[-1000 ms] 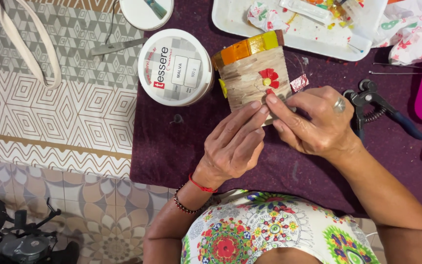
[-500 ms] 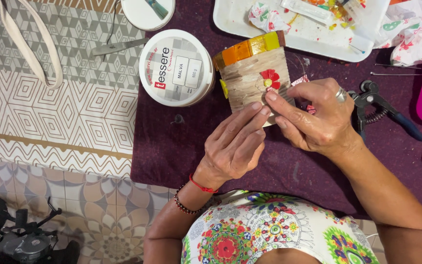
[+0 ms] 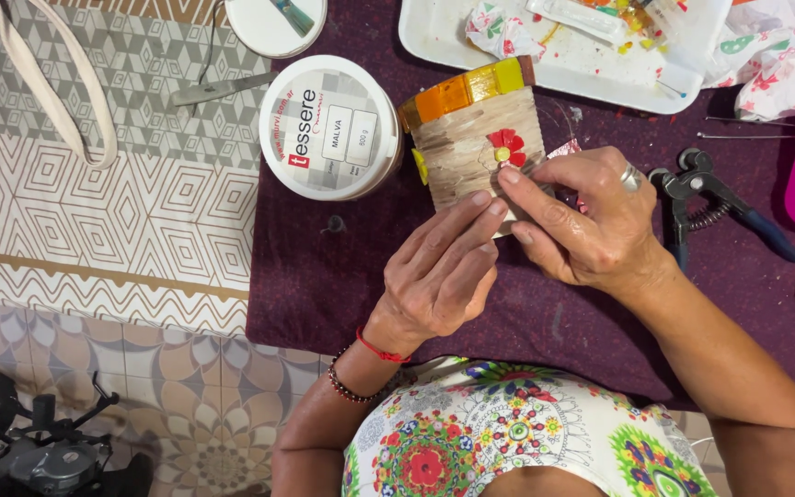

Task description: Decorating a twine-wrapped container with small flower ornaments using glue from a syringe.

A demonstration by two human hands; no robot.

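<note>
mosaic pot (image 3: pixel 471 138) between left hand (image 3: pixel 439 271) and right hand (image 3: pixel 586 225)

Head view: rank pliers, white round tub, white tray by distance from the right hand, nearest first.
From the right hand:
1. Pliers, just to its right on the purple cloth, almost touching.
2. White tray, above it, at the top edge.
3. White round tub, to the left, beyond the decorated jar.
</note>
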